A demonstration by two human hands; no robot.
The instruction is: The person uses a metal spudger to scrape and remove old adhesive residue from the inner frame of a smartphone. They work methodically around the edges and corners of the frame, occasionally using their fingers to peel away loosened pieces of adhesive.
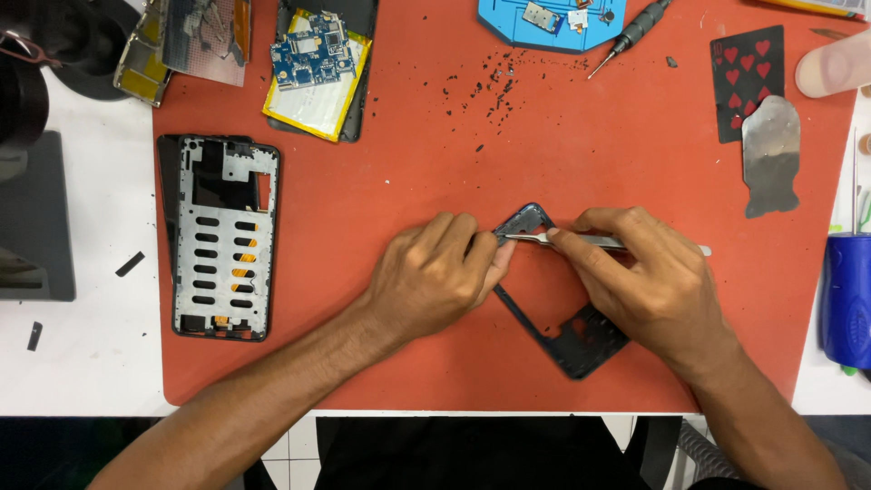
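A thin dark plastic phone frame (553,340) lies tilted on the red work mat (581,154), its top corner near the mat's middle. My left hand (435,272) pinches that frame at its upper left edge. My right hand (649,281) grips metal tweezers (535,238), whose tips touch the frame's top corner right beside my left thumb. Most of the frame's middle is hidden under both hands.
A metal phone midframe (222,238) lies at the mat's left. A blue circuit board on a yellow battery (318,73) sits above. At the top are a blue tray (549,23) and a screwdriver (631,34). A playing card (744,77), a metal shim (771,154) and a blue bottle (848,299) stand right. Black crumbs (494,91) scatter.
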